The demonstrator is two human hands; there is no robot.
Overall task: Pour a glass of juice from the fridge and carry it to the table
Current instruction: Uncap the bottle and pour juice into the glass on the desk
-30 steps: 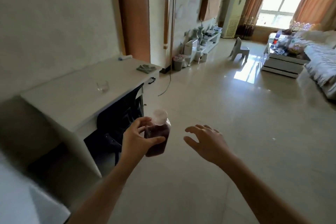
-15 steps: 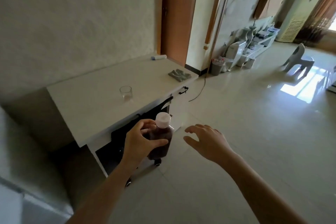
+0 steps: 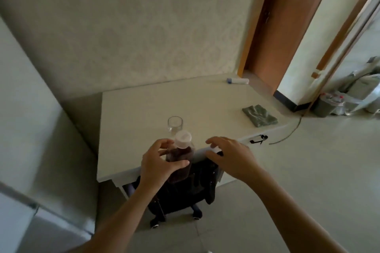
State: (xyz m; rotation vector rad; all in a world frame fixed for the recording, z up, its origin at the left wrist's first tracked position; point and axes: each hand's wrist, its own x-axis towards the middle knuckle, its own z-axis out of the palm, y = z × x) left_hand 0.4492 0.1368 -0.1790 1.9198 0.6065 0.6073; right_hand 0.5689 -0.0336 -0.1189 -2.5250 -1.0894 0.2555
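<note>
Dim, greenish indoor light; soft motion blur, wide-angle bending at the edges.

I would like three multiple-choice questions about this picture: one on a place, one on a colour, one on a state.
1. Where does the glass stand?
A. on the table
B. on the floor
C. in the right hand

2. What colour is the bottle cap?
A. red
B. white
C. black

3. How is the bottle now?
A. lying on the table
B. held, cap on
C. held, cap off

Answers:
1 A, the glass stands on the tabletop behind the bottle.
2 B, the cap looks white.
3 B, the left hand grips it, capped.
</note>
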